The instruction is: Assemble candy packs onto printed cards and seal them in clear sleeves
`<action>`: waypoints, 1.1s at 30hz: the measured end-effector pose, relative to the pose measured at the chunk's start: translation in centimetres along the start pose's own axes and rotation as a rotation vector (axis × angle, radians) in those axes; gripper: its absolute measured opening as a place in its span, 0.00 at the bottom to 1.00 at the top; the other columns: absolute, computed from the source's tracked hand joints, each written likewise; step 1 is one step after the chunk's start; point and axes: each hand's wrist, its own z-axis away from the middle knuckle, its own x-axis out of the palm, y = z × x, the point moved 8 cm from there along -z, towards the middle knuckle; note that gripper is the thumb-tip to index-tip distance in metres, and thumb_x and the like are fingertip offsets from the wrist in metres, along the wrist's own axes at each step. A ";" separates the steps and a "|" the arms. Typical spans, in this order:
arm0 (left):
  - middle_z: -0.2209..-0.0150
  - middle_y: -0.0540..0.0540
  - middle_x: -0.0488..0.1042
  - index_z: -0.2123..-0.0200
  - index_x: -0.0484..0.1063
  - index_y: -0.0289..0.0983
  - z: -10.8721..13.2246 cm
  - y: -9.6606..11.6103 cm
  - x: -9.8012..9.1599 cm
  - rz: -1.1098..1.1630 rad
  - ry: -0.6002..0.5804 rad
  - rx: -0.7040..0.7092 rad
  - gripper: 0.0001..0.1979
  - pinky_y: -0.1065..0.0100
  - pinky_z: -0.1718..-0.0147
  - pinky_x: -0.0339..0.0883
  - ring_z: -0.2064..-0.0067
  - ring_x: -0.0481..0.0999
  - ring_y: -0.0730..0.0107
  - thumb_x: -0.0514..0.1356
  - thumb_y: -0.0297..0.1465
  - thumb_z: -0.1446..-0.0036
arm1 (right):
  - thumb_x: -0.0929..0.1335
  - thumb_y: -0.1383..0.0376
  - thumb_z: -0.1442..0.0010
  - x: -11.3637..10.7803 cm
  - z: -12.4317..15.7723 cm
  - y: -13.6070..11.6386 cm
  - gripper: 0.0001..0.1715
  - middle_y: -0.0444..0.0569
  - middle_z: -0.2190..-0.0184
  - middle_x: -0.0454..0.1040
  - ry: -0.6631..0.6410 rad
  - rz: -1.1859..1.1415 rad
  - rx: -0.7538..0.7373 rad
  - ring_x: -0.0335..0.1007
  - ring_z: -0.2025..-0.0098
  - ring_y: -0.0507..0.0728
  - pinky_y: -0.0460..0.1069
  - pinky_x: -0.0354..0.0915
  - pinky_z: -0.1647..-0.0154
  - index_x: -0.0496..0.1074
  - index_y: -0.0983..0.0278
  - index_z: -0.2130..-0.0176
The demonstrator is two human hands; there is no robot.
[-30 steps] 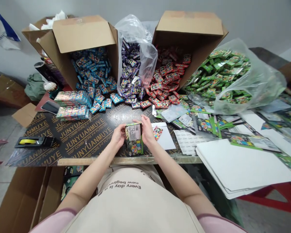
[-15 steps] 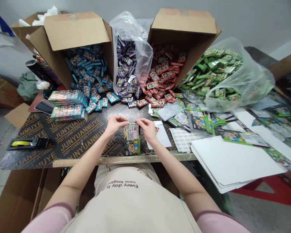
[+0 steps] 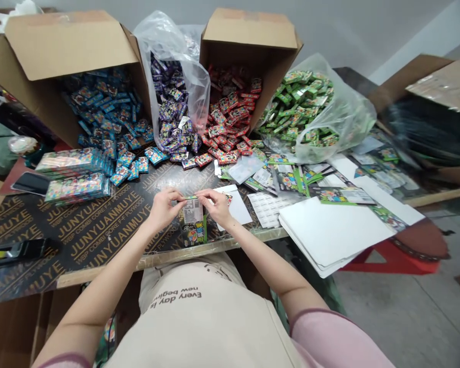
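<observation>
A black and green printed card (image 3: pixel 193 230) with a grey-white panel lies upright before me at the table's front edge. My left hand (image 3: pixel 165 208) pinches its top left corner between thumb and fingers. At the top right corner, my right hand (image 3: pixel 217 207) pinches it the same way. A narrow green-edged strip along the top shows between my fingertips; whether it is a fold of the card I cannot tell. Just right of my right hand lies a white sheet (image 3: pixel 237 209) with a small colourful piece partly hidden by that hand.
Blue packets (image 3: pixel 107 107), purple packets (image 3: pixel 172 112), red packets (image 3: pixel 230 112) and green packets (image 3: pixel 302 97) spill from boxes and bags at the back. Stacked wrapped packs (image 3: pixel 76 188), a phone (image 3: pixel 30 182) and a tape dispenser (image 3: pixel 17 250) are left; white boards (image 3: pixel 333 235) overhang right.
My view has swung to the right, so the whole scene sits further left. Both hands keep their pinch on the card's top edge, with the fingers shifted slightly.
</observation>
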 end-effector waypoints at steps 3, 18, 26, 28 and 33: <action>0.69 0.45 0.76 0.69 0.79 0.40 -0.1 0.7 1.3 -0.044 -0.085 0.036 0.08 0.64 0.64 0.67 0.66 0.74 0.65 0.60 0.33 0.46 | 0.61 0.53 0.36 -0.8 -0.5 0.7 0.19 0.48 0.58 0.78 -0.133 0.098 -0.071 0.73 0.53 0.58 0.55 0.64 0.49 0.77 0.57 0.62; 0.70 0.41 0.77 0.77 0.79 0.39 -1.4 -9.5 0.9 -0.210 0.046 -0.254 0.10 0.58 0.59 0.65 0.62 0.74 0.54 0.67 0.40 0.57 | 0.65 0.68 0.40 -8.8 -1.6 7.0 0.07 0.56 0.63 0.71 -0.074 1.116 0.021 0.62 0.56 0.64 0.56 0.56 0.56 0.73 0.65 0.65; 0.69 0.43 0.77 0.68 0.76 0.34 0.0 -6.2 8.8 0.758 -0.017 -0.706 0.22 0.67 0.67 0.67 0.68 0.75 0.67 0.68 0.47 0.59 | 0.62 0.66 0.37 -4.6 3.1 -1.4 0.13 0.48 0.65 0.75 0.062 0.888 -0.532 0.67 0.58 0.59 0.57 0.58 0.54 0.74 0.56 0.68; 0.67 0.44 0.76 0.65 0.74 0.34 0.3 -5.8 8.5 0.787 0.009 -0.716 0.24 0.69 0.67 0.67 0.65 0.76 0.68 0.72 0.41 0.65 | 0.63 0.66 0.38 -4.4 4.2 -1.8 0.12 0.47 0.67 0.76 0.068 0.868 -0.567 0.68 0.60 0.58 0.57 0.59 0.55 0.74 0.55 0.68; 0.68 0.48 0.74 0.59 0.71 0.37 2.6 -6.0 7.1 0.785 0.126 -0.789 0.27 0.71 0.71 0.65 0.69 0.74 0.72 0.66 0.49 0.57 | 0.64 0.63 0.39 -6.0 4.7 -0.7 0.10 0.48 0.68 0.77 0.145 0.822 -0.418 0.70 0.60 0.60 0.61 0.58 0.52 0.76 0.52 0.66</action>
